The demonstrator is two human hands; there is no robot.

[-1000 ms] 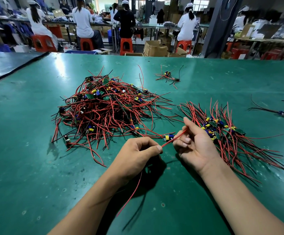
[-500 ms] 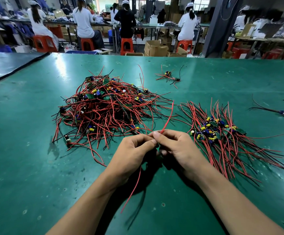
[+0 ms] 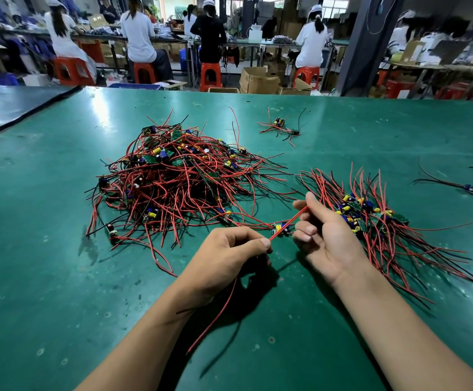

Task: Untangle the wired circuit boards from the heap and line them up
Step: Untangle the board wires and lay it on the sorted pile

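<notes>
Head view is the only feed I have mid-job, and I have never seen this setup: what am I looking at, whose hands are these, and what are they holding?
There is no machine here: a person works with bare hands, and the single camera sits on their head, looking forward and down. The green table carries a tangled heap of small circuit boards with red and black wires, left of centre. To the right lies a tidier bunch, its wires fanned roughly one way. A few stray boards lie farther back. The left hand pinches a red wire between thumb and forefinger; the right hand curls its fingers round the same wire higher up. A small board sits just behind that wire; whether it is joined to it is unclear.
</notes>
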